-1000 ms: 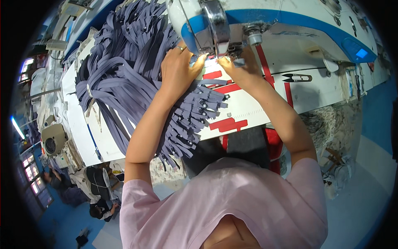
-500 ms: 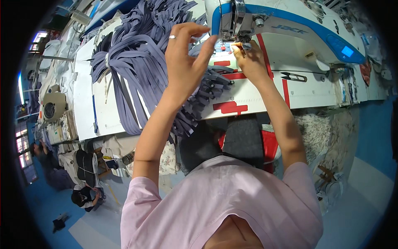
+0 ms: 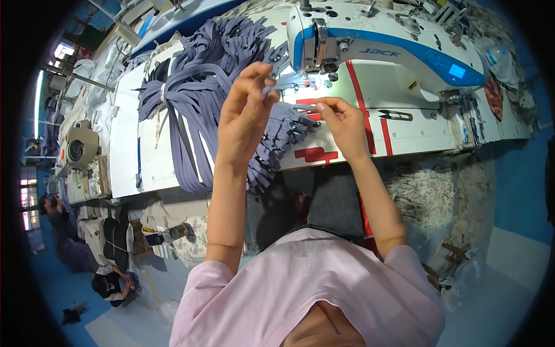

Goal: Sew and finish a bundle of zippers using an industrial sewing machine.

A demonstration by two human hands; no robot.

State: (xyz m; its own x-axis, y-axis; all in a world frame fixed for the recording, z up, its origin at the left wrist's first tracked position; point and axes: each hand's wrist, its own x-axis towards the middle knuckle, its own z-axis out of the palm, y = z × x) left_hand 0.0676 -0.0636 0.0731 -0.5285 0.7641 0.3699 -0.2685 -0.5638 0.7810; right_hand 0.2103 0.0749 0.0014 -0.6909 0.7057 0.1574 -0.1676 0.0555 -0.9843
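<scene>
My right hand [image 3: 346, 126] pinches the end of a grey-blue zipper tape [image 3: 304, 107] between thumb and fingertips, just in front of the sewing machine's needle area. Over the left part of the bed, my left hand [image 3: 247, 113] is raised with curled fingers, closed on a pale grey-blue zipper strip [image 3: 284, 84] that runs toward the presser foot; its exact grip is partly hidden by the fingers. The white and blue sewing machine [image 3: 381, 46] stands behind my hands, its lamp lighting the needle plate. Sewn zipper ends with dark sliders [image 3: 289, 124] hang in a pile beside my left wrist.
A large tied bundle of grey-blue zippers [image 3: 193, 87] covers the table's left side. Black thread snips [image 3: 396, 115] lie on the right, near red tape strips [image 3: 386, 137]. Fabric scraps [image 3: 422, 194] fill the space below the table. Another person [image 3: 113, 284] sits far left.
My right hand has drawn back from the needle toward me, a zipper end in its pinch. My left hand has moved slightly down and left, its spread fingers curling closed.
</scene>
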